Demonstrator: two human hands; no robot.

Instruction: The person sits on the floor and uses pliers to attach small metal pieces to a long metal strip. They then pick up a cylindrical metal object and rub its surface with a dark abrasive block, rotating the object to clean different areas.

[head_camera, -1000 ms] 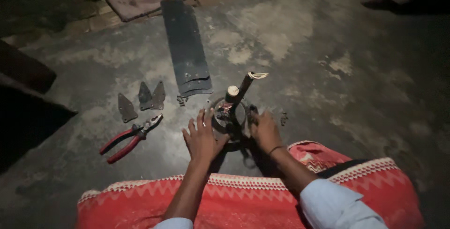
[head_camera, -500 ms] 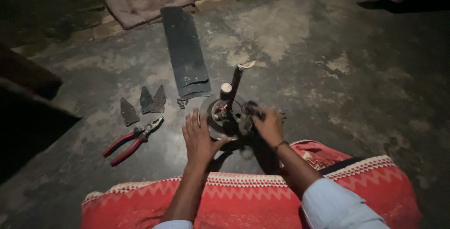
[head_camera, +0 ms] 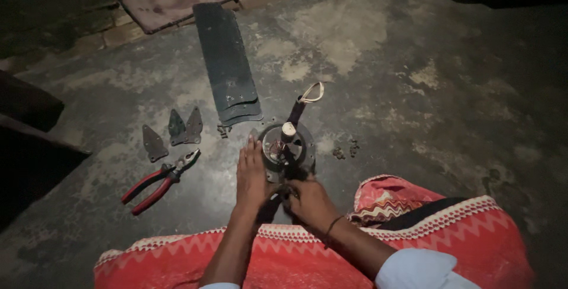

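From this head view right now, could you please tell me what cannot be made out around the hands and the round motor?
- Right hand: its fingertips and whatever they pinch are lost in shadow at the near edge of the round motor.
- Left hand: lies flat beside the motor; what is under the palm is hidden.
- Small parts on the floor: too small and dark to identify.
- Top right corner: cut off and dark.

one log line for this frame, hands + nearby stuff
left hand: flat on fan motor | right hand: at motor's near edge, grip unclear | pliers: on floor, left | fan blades: stacked behind
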